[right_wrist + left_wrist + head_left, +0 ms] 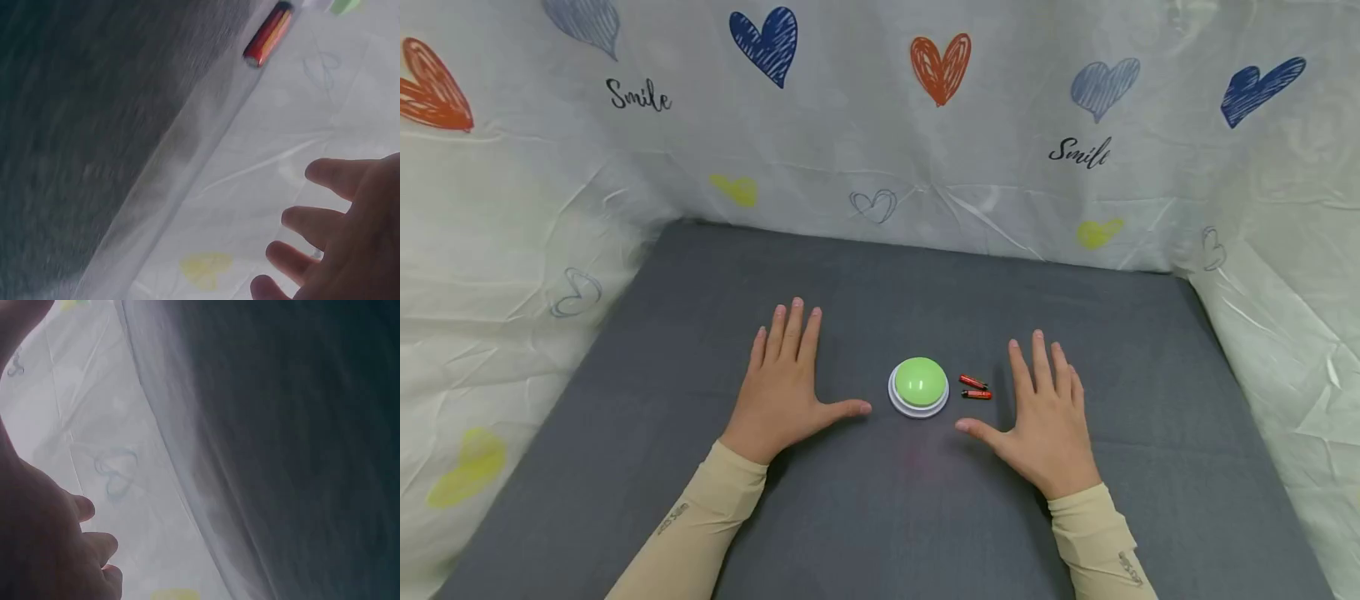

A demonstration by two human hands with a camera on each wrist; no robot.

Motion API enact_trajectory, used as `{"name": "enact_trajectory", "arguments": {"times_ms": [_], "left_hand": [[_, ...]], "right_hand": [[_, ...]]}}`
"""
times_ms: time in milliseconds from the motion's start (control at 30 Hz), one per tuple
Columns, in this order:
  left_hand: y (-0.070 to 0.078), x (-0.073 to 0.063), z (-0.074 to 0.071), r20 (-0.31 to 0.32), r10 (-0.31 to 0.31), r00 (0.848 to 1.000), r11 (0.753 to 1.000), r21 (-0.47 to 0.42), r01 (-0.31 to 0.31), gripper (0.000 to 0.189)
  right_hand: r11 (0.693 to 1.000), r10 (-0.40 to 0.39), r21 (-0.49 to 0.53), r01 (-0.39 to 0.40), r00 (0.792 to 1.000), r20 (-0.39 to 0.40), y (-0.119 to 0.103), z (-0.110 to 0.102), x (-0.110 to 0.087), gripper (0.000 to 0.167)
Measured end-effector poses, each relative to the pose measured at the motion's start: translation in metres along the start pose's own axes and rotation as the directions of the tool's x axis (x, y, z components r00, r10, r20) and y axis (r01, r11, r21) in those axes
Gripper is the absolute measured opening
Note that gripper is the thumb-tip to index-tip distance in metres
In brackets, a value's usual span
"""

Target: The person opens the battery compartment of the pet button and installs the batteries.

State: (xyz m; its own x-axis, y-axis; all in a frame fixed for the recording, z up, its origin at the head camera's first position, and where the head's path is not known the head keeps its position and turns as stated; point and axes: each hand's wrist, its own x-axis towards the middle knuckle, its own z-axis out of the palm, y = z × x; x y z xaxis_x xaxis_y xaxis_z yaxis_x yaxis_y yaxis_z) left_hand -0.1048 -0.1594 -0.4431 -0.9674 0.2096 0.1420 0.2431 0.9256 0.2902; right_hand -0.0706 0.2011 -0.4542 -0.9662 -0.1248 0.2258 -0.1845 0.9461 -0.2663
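Between the two hands sits a round push-button light (921, 382) with a green dome and a white base. Just right of it lie two small red-and-black batteries, the upper battery (973, 382) slanted and the lower battery (977, 395) nearly level. My left hand (781, 392) is spread left of the green dome, thumb pointing toward it without contact. To the right of the batteries, my right hand (1045, 421) has its fingers spread and holds nothing. In the right wrist view one battery (269, 34) shows near the top, with the right fingers (331, 177) below.
A dark grey cloth (865, 517) covers the table. White sheeting (1000, 150) printed with hearts and "Smile" words rises behind the table's back edge and along both sides.
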Motion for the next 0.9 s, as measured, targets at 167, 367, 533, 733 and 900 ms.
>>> {"name": "enact_trajectory", "arguments": {"times_ms": [167,367,533,733,900], "left_hand": [[0.022,0.002,0.005,0.014,0.06,0.998,0.998,0.007,-0.06,0.148],[0.047,0.003,0.016,0.032,0.128,0.991,0.992,0.01,-0.128,0.147],[0.063,0.002,0.025,0.051,0.174,0.983,0.985,-0.003,-0.174,0.145],[0.074,0.003,0.026,0.076,0.226,0.971,0.974,-0.044,-0.223,0.138],[0.078,0.01,0.024,0.075,0.267,0.961,0.951,-0.182,-0.25,0.112]], "right_hand": [[0.999,-0.033,0.011,0.033,0.999,0.015,-0.012,0.003,0.002,0.132],[0.997,-0.067,0.05,0.065,0.997,0.036,-0.028,0.01,0.008,0.123],[0.991,-0.089,0.108,0.082,0.994,0.061,-0.04,0.014,0.011,0.106],[0.98,-0.14,0.159,0.122,0.985,0.105,-0.047,0.017,0.023,0.098],[0.966,-0.192,0.204,0.158,0.969,0.158,-0.047,0.018,0.035,0.096]]}}
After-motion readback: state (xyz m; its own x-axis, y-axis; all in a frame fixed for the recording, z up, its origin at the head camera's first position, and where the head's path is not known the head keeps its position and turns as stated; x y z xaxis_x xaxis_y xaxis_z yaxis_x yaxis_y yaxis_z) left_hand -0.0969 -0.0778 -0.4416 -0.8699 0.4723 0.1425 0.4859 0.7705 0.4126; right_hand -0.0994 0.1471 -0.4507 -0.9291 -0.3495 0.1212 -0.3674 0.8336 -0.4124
